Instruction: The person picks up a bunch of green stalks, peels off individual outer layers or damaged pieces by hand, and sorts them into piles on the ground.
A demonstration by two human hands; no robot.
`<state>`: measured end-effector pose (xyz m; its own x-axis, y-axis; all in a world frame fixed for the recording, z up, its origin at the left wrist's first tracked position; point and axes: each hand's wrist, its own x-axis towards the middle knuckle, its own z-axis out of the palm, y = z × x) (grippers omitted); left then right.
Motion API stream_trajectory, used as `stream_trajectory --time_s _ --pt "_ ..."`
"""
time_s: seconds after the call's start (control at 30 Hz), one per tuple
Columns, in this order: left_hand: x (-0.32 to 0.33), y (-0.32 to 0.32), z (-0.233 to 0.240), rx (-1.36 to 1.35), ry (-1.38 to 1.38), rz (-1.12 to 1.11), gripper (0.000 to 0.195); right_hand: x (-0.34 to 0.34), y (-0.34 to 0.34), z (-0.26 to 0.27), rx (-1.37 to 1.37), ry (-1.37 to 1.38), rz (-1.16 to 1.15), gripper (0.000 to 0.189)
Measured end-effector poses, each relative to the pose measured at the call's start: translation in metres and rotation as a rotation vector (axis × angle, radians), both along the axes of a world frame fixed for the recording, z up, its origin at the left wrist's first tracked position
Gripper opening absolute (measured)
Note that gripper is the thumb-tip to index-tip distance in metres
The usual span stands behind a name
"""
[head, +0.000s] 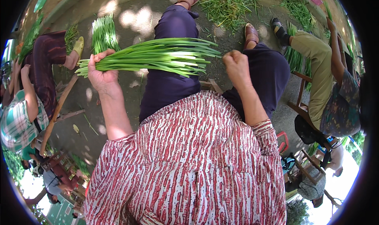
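My left hand [103, 72] grips a bunch of long, flat green leaves, like garlic chives [157, 56], near its pale cut ends. The bunch lies level above my thighs, its leaf tips fanning to the right. At those tips is my right hand [235, 62], its fingers curled closed; whether a leaf end is pinched in it cannot be told. Beyond my left hand, a pile of similar greens [105, 32] rests on the ground.
Loose cut greens [229, 6] are heaped on the pavement near my feet. A co-worker [26, 106] sits at the left by a wooden bench [57, 115]; another person [334, 100] sits at the right beside green bundles [293, 57]. A raised curb [59, 11] runs behind.
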<state>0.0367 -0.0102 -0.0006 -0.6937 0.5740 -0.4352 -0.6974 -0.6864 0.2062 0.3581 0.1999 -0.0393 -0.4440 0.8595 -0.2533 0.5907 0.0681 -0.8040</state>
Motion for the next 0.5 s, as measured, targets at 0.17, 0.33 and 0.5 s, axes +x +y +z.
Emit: stream_trajectory --time_s 0.17,0.33,0.5 --pt "-0.003 -0.013 0.008 0.009 -0.008 0.033 0.018 0.015 0.067 0.010 0.002 0.132 -0.073 0.016" --pt "-0.004 -0.024 0.004 -0.008 -0.023 0.010 0.019 -0.028 0.162 0.072 0.151 0.307 -0.095 0.023" --pt "-0.015 -0.021 -0.007 -0.041 -0.032 0.024 0.019 -0.029 0.198 0.111 0.054 0.536 -0.091 0.030"
